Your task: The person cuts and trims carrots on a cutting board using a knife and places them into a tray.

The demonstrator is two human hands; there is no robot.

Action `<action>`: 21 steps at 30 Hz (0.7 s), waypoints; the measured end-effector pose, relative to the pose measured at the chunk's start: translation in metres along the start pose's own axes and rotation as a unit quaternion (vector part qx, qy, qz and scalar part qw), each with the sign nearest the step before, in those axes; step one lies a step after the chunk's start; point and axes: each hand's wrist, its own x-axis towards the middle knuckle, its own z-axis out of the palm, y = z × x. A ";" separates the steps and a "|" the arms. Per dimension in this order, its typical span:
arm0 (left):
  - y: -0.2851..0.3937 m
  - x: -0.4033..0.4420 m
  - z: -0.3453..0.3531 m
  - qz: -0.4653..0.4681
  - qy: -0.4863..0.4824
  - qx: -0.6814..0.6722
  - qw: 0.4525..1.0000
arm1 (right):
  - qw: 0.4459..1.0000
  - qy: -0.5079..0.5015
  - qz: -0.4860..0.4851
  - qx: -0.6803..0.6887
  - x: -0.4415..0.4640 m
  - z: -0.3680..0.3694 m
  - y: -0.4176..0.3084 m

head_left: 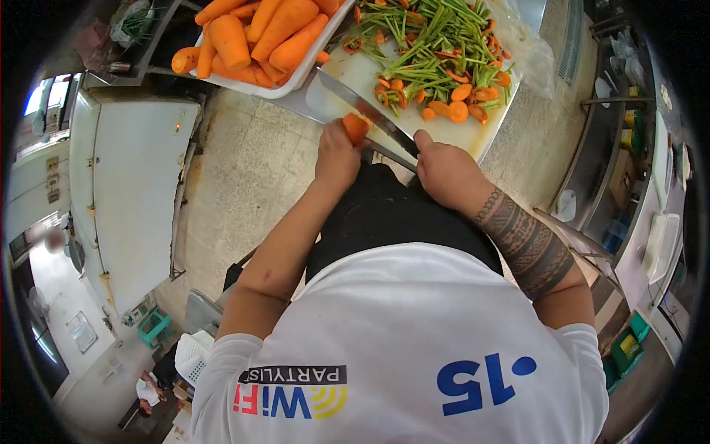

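Observation:
My left hand (338, 157) is closed around a carrot (356, 128), whose orange end shows above the fingers at the near edge of the cutting board (336, 103). The knife (366, 109) is in my right hand (449, 172), fingers wrapped round its handle. Its long blade slants up and left over the board, passing close beside the carrot; I cannot tell whether they touch. Across the far part of the board lies a heap of green stem trimmings (414, 44), with cut carrot ends (458, 111) along its near side.
A white tray (285, 90) piled with peeled carrots (231, 41) stands left of the board. Clear plastic (529, 52) lies at the board's right. Metal shelving (592, 155) runs along the right, and a white chest-like cabinet (140, 200) stands at left. A person (148, 391) is far behind.

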 end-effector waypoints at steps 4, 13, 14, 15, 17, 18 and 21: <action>0.004 0.001 0.001 -0.001 0.000 0.022 1.000 | 0.999 0.011 -0.028 -0.010 -0.004 -0.004 -0.003; 0.008 0.000 0.003 -0.003 0.005 0.020 1.000 | 0.998 -0.019 -0.040 -0.041 0.004 -0.005 -0.018; 0.010 0.000 0.002 -0.005 0.007 0.017 1.000 | 0.998 -0.016 -0.039 -0.040 0.009 -0.002 -0.019; 0.008 0.000 0.005 0.001 0.012 0.038 0.999 | 0.999 -0.021 -0.033 -0.035 0.017 0.005 -0.019; -0.001 -0.001 0.015 0.016 0.026 0.079 0.996 | 0.999 -0.030 -0.023 -0.026 0.037 0.025 -0.012; -0.004 -0.002 0.019 0.023 0.041 0.070 0.996 | 0.999 -0.019 -0.029 -0.033 0.039 0.033 -0.008; -0.007 -0.005 0.014 0.035 0.066 0.018 0.997 | 0.999 0.000 -0.035 -0.035 0.044 0.041 0.000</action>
